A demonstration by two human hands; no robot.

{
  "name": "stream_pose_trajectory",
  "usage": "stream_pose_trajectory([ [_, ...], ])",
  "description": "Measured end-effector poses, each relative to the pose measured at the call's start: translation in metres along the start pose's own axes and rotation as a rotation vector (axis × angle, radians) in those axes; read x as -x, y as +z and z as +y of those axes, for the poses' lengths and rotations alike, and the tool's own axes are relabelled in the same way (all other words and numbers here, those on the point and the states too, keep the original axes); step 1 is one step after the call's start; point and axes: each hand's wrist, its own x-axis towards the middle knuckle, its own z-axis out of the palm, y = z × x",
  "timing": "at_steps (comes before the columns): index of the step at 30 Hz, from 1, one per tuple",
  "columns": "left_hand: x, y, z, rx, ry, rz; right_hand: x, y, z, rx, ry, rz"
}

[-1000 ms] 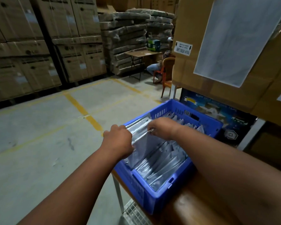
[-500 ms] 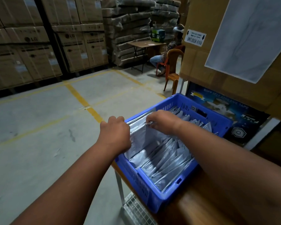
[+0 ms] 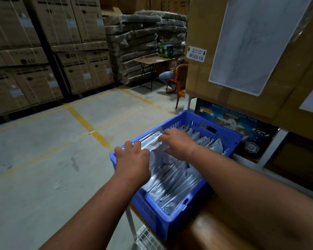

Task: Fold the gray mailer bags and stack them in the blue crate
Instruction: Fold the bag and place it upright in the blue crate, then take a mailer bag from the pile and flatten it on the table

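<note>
Both hands down in the blue crate (image 3: 177, 222) on the table edge: left hand (image 3: 132, 159) curled over the gray mailer bags (image 3: 172, 179) at the rim, right hand (image 3: 177, 143) flat, fingers spread, pressing them upright, probably to pack the row tight.

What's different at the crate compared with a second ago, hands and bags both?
The right hand has let go its pinch on the upright gray mailer bag; its fingers now lie spread, pressing on the bags' top edges. The left hand keeps its grip, curled over the near-left end of the bags by the rim. The blue crate stays on the wooden table, bags packed on edge as before.
</note>
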Motion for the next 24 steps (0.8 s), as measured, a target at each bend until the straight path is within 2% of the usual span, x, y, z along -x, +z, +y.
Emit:
stream_pose_trajectory([
  [6, 0.008, -0.037, 0.084, 0.086, 0.239, 0.042, 0.073, -0.028, 0.035, -0.044, 0.080, 0.054],
  [13, 0.020, -0.075, 0.217, 0.166, 0.543, 0.095, 0.223, -0.051, 0.091, -0.026, 0.248, 0.039],
  [19, 0.057, -0.098, 0.346, 0.264, 0.781, 0.042, 0.391, -0.044, 0.129, -0.118, 0.540, 0.066],
  [24, 0.109, -0.102, 0.448, 0.226, 0.975, -0.027, 0.526, -0.018, 0.140, -0.131, 0.817, 0.019],
])
